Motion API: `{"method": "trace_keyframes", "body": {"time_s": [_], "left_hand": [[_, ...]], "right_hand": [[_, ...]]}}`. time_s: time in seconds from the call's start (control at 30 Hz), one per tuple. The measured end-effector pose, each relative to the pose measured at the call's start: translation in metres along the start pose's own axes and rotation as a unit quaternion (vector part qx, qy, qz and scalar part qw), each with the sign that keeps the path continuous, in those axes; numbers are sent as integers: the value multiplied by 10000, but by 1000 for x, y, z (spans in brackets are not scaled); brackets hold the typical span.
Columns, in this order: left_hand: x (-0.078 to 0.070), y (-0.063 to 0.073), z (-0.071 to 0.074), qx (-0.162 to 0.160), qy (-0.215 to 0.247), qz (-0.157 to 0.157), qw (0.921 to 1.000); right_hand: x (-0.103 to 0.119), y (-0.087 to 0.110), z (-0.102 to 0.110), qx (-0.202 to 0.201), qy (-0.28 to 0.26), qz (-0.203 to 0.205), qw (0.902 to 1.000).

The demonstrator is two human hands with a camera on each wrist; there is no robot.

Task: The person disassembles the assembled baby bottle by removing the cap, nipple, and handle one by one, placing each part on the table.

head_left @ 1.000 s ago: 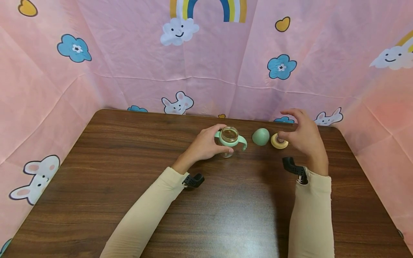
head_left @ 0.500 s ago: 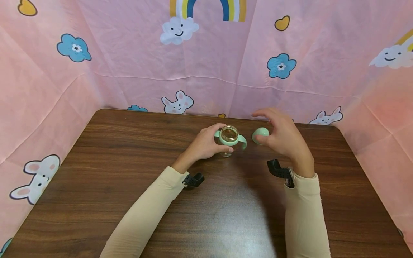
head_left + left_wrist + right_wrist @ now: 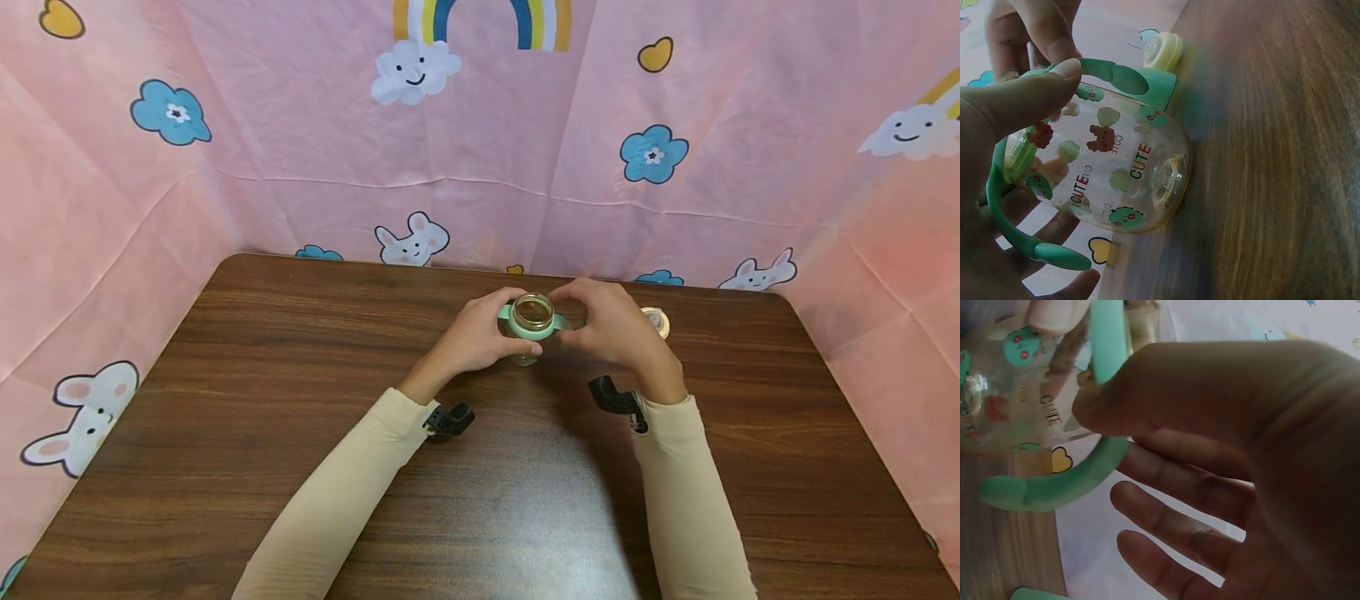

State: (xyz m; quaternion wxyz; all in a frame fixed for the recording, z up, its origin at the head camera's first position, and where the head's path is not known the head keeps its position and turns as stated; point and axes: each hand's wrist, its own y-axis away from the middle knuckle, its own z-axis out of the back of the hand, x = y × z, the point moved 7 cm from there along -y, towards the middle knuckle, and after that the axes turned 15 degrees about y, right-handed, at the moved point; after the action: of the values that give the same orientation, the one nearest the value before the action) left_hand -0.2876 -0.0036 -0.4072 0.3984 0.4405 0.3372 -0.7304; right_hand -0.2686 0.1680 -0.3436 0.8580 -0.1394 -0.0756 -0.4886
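In the head view, a clear baby bottle [image 3: 527, 332] with a green two-handled collar stands uncapped on the table. My left hand [image 3: 480, 333] grips it from the left, thumb in front. The right hand [image 3: 611, 329] has its thumb and index finger about the right handle. In the right wrist view that thumb lies over the root of the handle [image 3: 1054, 487], while the other fingers stay loosely bent. Behind the bottle in the left wrist view are a green dome cap [image 3: 1161, 87] and a pale yellow nipple ring [image 3: 1165, 51]. The right hand hides the cap in the head view.
A brown wooden table [image 3: 300, 350] carries everything. A pink cloth [image 3: 510, 142] printed with rabbits, clouds and flowers hangs along its back and sides. The yellow nipple ring [image 3: 656, 321] lies just right of the right hand.
The right hand has moved left from above the nipple ring, past the green cap, to the bottle's right handle, its thumb and index finger drawing closer. The left hand and bottle stay put.
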Motion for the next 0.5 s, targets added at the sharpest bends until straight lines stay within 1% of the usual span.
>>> {"method": "trace_keyframes", "body": {"time_s": [0.1, 0.27, 0.5], "left_hand": [[0, 0, 0, -10, -4, -7, 10000], [0, 0, 0, -12, 11, 7, 10000], [0, 0, 0, -35, 5, 20, 10000]], "right_hand": [[-1, -1, -4, 74, 72, 7, 9999], [-4, -3, -8, 146, 120, -91, 9998], [-6, -3, -7, 165, 249, -182, 9994]]}}
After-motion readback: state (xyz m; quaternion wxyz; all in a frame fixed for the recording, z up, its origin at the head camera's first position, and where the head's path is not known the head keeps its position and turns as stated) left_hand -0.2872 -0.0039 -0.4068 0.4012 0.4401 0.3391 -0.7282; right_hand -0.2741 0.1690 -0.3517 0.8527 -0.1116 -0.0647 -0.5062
